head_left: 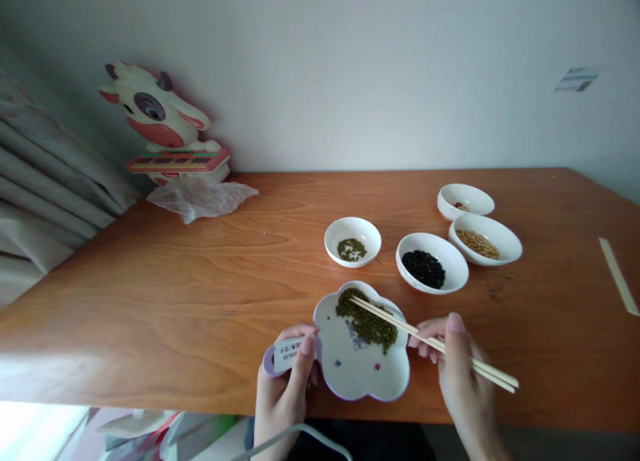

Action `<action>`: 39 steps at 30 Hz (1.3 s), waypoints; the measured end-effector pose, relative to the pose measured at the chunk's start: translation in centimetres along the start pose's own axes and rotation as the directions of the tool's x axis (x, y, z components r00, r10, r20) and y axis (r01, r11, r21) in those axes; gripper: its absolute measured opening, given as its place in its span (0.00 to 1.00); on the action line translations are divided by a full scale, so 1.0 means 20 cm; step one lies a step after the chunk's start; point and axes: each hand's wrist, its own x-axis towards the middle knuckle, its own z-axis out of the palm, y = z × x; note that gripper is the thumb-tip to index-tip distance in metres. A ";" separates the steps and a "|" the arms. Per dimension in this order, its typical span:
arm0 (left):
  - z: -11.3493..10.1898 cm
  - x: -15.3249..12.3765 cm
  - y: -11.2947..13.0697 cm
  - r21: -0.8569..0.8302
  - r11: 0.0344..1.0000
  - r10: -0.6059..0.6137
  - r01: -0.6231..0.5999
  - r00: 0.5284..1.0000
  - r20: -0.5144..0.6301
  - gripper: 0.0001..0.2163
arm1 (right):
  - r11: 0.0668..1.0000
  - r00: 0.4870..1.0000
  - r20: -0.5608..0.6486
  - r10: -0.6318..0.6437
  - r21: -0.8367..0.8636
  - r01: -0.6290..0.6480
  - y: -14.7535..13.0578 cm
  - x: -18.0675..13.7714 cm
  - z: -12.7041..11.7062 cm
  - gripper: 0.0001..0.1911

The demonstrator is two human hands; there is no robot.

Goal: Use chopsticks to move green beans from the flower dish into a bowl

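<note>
Near the front edge of the table (165, 301), in the head view, the left hand (293, 367) wraps the handle (269, 361) of a flower-shaped plate (350, 377), whose green beans (370, 321) lie toward the far rim. The right hand (460, 354) pinches chopsticks (390, 319), tips at the beans. White bowls (457, 264) stand just beyond; room stretches wide leftward.
</note>
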 end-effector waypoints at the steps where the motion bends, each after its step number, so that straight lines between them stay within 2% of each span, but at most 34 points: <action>1: -0.01 0.00 0.00 0.002 1.000 -0.006 0.006 1.000 0.015 0.21 | 1.000 1.000 0.006 0.004 0.001 -0.004 0.00 0.00 0.00 0.30; 5: -0.05 0.02 -0.03 0.044 0.999 -0.029 0.025 0.994 0.108 0.21 | 0.998 0.999 0.033 0.017 0.054 -0.018 0.02 0.01 -0.01 0.29; 13: -0.06 0.02 -0.05 0.048 0.999 -0.017 0.012 0.993 0.116 0.19 | 0.952 0.986 -0.044 0.159 0.270 -0.142 0.06 0.02 -0.03 0.29; 19: -0.06 0.03 -0.05 0.039 0.999 -0.028 0.024 0.993 0.112 0.19 | 0.921 0.983 -0.073 0.170 0.365 -0.132 0.03 0.03 -0.03 0.28; 22: -0.06 0.04 -0.06 0.018 0.999 -0.029 0.028 0.994 0.104 0.20 | 0.914 0.986 -0.092 0.136 0.396 -0.089 -0.01 0.03 -0.03 0.27; 26: -0.06 0.06 -0.08 0.003 1.000 0.015 -0.015 0.996 0.085 0.20 | 0.909 0.986 -0.164 0.029 0.415 0.042 -0.07 0.07 0.00 0.26; 31: -0.07 0.07 -0.09 0.020 0.998 0.049 -0.051 0.995 0.091 0.19 | 0.935 0.970 -0.213 -0.116 0.306 0.179 -0.12 0.18 0.05 0.26; 35: -0.07 0.07 -0.09 0.025 0.999 0.041 -0.043 0.995 0.087 0.20 | 0.958 0.975 -0.140 -0.171 0.208 0.197 -0.16 0.28 0.05 0.28; 39: -0.07 0.07 -0.09 0.048 0.998 0.027 -0.032 0.995 0.099 0.21 | 0.949 0.951 -0.024 -0.307 0.073 0.308 -0.21 0.42 0.03 0.30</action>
